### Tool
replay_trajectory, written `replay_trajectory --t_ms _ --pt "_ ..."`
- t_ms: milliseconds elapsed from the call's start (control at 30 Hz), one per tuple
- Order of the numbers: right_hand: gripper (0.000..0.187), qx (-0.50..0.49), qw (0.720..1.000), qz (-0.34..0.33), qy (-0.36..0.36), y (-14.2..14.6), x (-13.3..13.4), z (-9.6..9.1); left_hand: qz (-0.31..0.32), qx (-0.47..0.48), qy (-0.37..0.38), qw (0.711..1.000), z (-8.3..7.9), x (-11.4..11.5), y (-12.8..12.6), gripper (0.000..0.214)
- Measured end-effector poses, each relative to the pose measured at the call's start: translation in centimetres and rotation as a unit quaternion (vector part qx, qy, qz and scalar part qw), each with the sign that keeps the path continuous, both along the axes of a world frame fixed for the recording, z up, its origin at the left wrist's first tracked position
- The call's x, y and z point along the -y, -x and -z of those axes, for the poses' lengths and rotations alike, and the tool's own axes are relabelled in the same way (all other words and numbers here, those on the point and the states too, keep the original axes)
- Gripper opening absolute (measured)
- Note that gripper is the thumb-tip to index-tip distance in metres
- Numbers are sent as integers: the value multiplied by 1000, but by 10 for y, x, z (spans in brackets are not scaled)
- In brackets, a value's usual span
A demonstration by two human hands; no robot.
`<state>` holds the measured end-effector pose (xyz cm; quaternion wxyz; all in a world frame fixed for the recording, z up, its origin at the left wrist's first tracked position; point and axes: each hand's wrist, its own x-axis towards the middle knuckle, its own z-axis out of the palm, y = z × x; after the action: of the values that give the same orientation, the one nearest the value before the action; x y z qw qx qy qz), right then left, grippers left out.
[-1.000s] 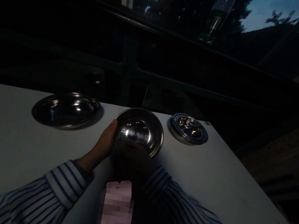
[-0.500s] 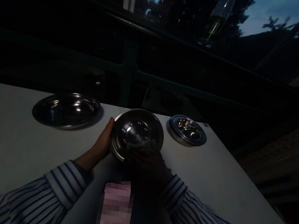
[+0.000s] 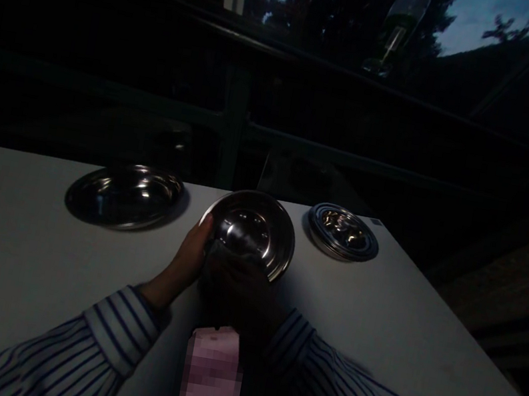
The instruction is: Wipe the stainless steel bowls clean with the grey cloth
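A round steel plate (image 3: 259, 227) is tilted up toward me over the white table (image 3: 5, 263). My left hand (image 3: 190, 254) grips its left rim, thumb on the edge. My right hand (image 3: 242, 287) lies dark against the plate's lower inner face, fingers curled; a pale bit of cloth seems to show under it, but the dim light hides what it holds. Both sleeves are striped blue and white.
A wider steel dish (image 3: 127, 195) lies flat at the back left. A stack of small steel plates (image 3: 343, 231) sits at the back right near the table's corner. A dark railing and window run behind the table. The table's right edge slants toward me.
My right hand slid from the plate's lower right back to its lower left across the inner face. The left hand kept its hold on the rim; the view shifted slightly.
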<state>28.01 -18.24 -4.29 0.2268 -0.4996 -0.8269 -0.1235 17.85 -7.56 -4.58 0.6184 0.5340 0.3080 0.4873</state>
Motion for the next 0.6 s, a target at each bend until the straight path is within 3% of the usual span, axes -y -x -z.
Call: replay_trajectory --t_ms 100,200,333,500,600 --pt "40 19 1000 7 5 -9 5 0 -9 1 -2 1000 1 -3 2 55" --pt "33 76 997 1 8 -38 20 -4 -9 -11 -5 1000 1 -3 1 56" --pt "34 125 990 14 55 -61 30 -11 -10 -26 -23 999 -4 1 -2 56" --pt "41 45 998 19 37 -15 7 -7 -37 -44 -47 997 -11 4 -2 55" --pt "36 7 998 13 57 8 -9 -1 -55 -56 -48 996 -11 2 2 57"
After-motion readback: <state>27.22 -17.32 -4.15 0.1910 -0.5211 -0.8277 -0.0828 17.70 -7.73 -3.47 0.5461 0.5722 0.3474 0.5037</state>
